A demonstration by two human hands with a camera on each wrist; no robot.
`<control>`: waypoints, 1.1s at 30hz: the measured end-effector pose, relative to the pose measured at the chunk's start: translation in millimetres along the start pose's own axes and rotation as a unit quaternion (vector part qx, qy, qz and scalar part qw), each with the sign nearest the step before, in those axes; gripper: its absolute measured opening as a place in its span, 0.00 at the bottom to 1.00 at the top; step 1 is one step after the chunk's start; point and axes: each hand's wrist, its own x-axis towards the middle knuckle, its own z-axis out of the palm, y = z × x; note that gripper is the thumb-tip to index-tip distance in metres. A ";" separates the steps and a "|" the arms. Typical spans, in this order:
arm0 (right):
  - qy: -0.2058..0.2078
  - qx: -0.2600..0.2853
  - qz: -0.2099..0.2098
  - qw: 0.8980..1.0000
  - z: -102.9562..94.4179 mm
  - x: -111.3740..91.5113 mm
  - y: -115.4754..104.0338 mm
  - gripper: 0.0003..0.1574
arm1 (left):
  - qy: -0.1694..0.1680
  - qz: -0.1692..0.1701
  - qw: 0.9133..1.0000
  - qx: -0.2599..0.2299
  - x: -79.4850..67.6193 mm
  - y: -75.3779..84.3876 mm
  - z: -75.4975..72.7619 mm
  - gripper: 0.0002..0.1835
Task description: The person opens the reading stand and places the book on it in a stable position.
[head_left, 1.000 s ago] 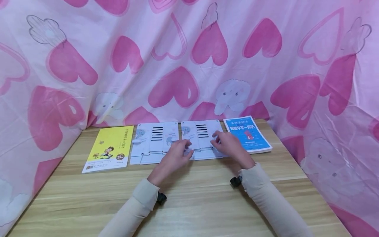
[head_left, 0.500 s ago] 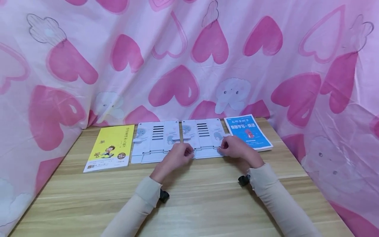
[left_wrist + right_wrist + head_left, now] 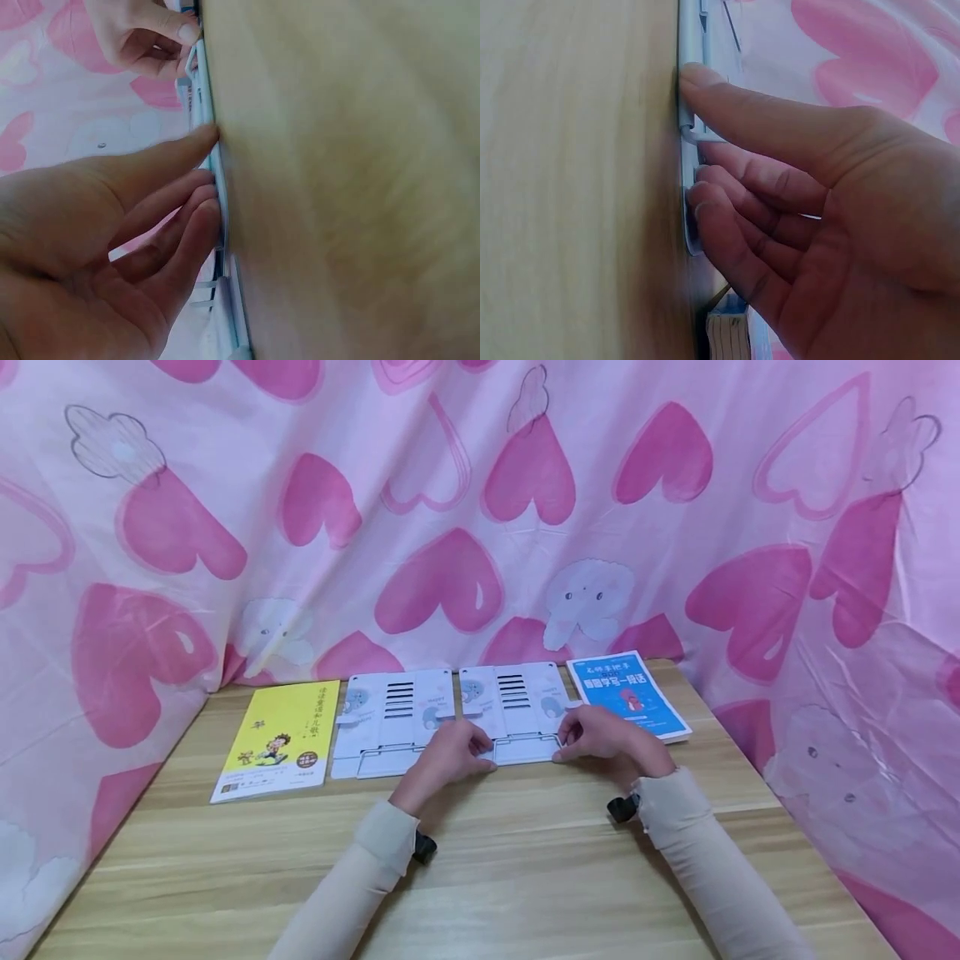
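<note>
Two white folding book stands with slots and cartoon prints lie flat side by side: the left book stand (image 3: 397, 710) and the right book stand (image 3: 517, 702). My left hand (image 3: 450, 753) pinches the front left corner of the right book stand. At its front right corner, my right hand (image 3: 609, 737) pinches the wire support and ledge. In the right wrist view the thumb (image 3: 705, 79) presses the front bar (image 3: 690, 37), fingers curled behind it. The left wrist view shows the left thumb (image 3: 176, 154) on the stand's thin front edge, with the other fingers bent beside it.
A yellow book (image 3: 285, 735) lies left of the stands. To the right is a blue book (image 3: 630, 693), close beyond my right hand. A pink heart-patterned curtain (image 3: 480, 527) hangs behind the wooden table (image 3: 510, 860) and along its sides.
Both hands have come down from above the right book stand to its front corners, the right hand shifting rightward. Their fingers have closed on the front edge. The stands and books have stayed put.
</note>
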 end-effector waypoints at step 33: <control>-0.034 0.016 -0.070 0.997 -5.4 -2.6 9.6 0.09 | 0.019 0.008 1.000 -0.017 -4.7 7.6 13.0 0.08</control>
